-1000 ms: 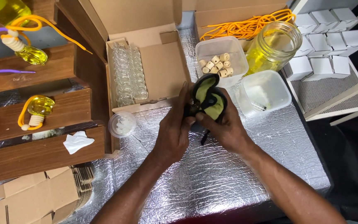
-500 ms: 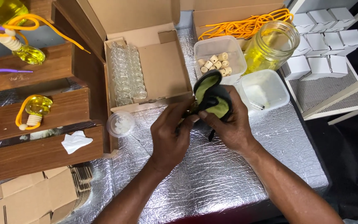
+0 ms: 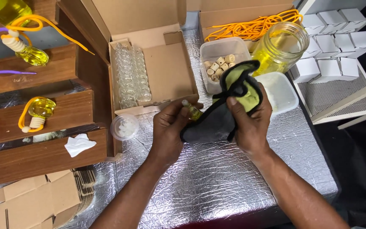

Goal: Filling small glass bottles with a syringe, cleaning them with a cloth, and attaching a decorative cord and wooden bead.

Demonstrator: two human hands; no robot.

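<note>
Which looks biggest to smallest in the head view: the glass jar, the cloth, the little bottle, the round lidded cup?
1. Cloth, held in the right hand
2. Glass jar
3. Round lidded cup
4. Little bottle, in the left hand, partly hidden

The cloth sits nearer the camera, so its lead is unsure.

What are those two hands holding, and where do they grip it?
The left hand pinches a small bottle of yellow liquid by its lower body. The right hand grips a black and green cloth at its bunched middle.

A single head-worn camera looks steeply down from above the person's forearms, close over a table covered in crinkled silver foil (image 3: 217, 182), facing away from the body toward an open brown cardboard box (image 3: 166, 72) at the far edge.
</note>
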